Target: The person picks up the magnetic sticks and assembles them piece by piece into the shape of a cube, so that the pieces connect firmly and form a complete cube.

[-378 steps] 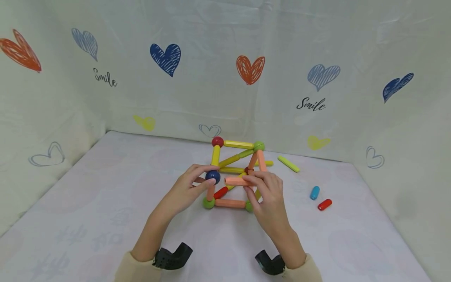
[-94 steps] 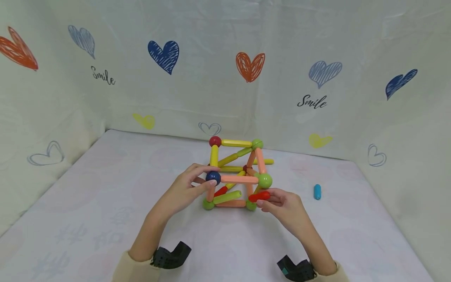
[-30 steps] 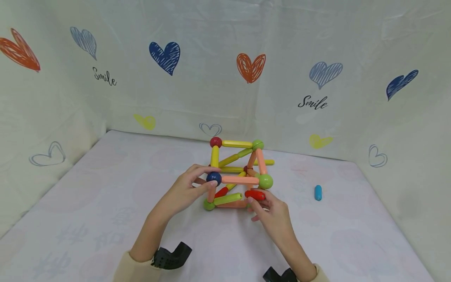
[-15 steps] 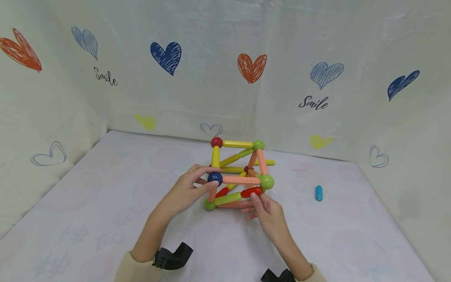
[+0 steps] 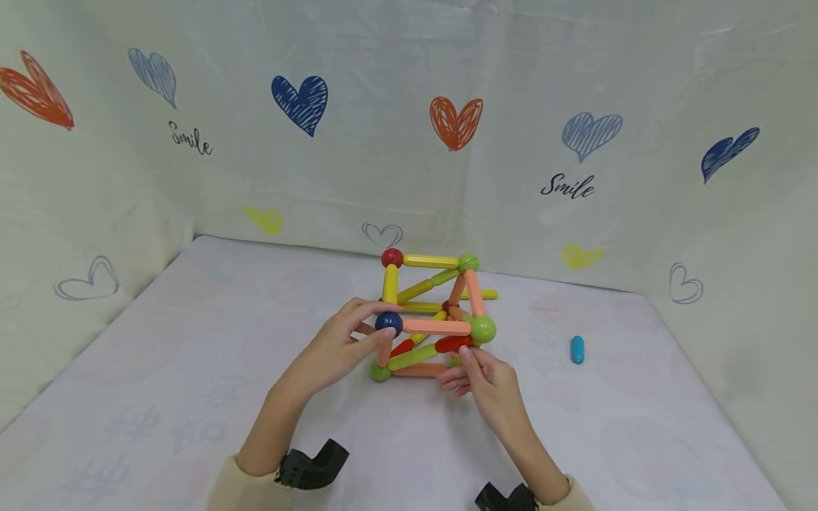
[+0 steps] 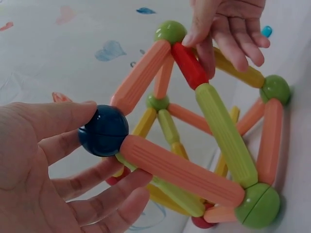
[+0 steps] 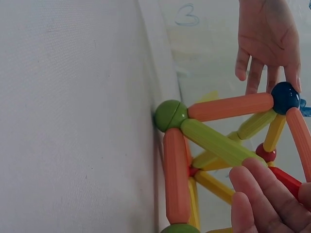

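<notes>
A cube-like frame of magnetic rods and balls stands mid-table. My left hand (image 5: 335,342) pinches its blue ball (image 5: 388,323) between thumb and fingers. From that ball an orange rod (image 5: 437,327) runs to a green ball (image 5: 483,328). My right hand (image 5: 495,387) pinches a short red rod (image 5: 451,344) by its upper end, just under that green ball. In the left wrist view the red rod (image 6: 190,66) lines up end to end with a lime-green rod (image 6: 226,135), forming a diagonal across the front face down to the lower green ball (image 6: 257,205).
A short blue rod (image 5: 578,350) lies on the table to the right of the frame. A yellow rod (image 5: 482,294) shows behind the structure. The white table's back edge meets a curtain (image 5: 409,142) printed with hearts.
The orange rod held 12.6 s ago now spans the blue and green balls. The lime-green and red rods left the table; the right hand brought the red one against the lime-green rod's end.
</notes>
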The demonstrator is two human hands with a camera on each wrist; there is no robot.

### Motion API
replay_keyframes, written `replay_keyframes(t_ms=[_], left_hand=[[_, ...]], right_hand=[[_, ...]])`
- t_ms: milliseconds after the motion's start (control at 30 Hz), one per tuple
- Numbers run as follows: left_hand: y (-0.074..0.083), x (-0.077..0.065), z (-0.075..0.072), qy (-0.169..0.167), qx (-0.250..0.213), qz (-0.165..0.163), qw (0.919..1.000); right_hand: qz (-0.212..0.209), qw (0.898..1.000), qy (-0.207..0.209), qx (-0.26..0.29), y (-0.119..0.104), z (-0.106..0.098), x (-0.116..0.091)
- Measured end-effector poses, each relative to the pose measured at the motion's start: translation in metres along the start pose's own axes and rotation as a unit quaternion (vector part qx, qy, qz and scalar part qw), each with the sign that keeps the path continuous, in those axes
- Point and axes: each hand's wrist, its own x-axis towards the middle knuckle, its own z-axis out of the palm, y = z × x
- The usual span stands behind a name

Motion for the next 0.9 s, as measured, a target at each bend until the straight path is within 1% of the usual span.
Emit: replay_keyframes(t_ms=[167, 300, 367, 467, 533, 600, 667, 733, 800, 900], left_hand=[[-0.001, 0.000, -0.002, 0.002, 0.002, -0.006, 1.0000], [-0.001, 0.001, -0.001, 0.005, -0.002, -0.009, 0.9999], [-0.001, 0.001, 0.000, 0.009, -0.004, -0.010, 0.9999], [-0.002, 0.002, 0.001, 0.013, -0.009, -0.006, 0.9999], [-0.002, 0.002, 0.002, 0.014, -0.012, -0.003, 0.9998], [-0.003, 0.003, 0.002, 0.015, -0.013, -0.001, 0.9998], [-0.004, 0.004, 0.003, 0.017, -0.013, 0.003, 0.9998], [-0.005, 0.004, 0.003, 0.015, -0.011, 0.008, 0.9998], [-0.005, 0.003, 0.003, 0.013, -0.009, 0.007, 0.9999], [-0.004, 0.002, 0.001, 0.006, -0.004, 0.006, 1.0000]], right_hand=[[0.004, 1.000, 0.001, -0.003, -0.002, -0.001, 0.000], [0.005, 1.000, -0.004, -0.027, -0.005, -0.006, 0.000], [0.010, 0.999, -0.014, -0.051, -0.007, -0.012, 0.001], [0.025, 0.993, -0.030, -0.110, -0.009, -0.024, 0.003], [0.036, 0.989, -0.026, -0.142, -0.008, -0.031, 0.005], [0.035, 0.987, -0.020, -0.159, -0.005, -0.035, 0.007], [0.029, 0.987, -0.019, -0.157, -0.002, -0.036, 0.009], [0.014, 0.989, -0.033, -0.142, 0.003, -0.034, 0.011], [0.000, 0.990, -0.048, -0.131, 0.006, -0.033, 0.012], [-0.017, 0.990, -0.058, -0.126, 0.007, -0.031, 0.012]])
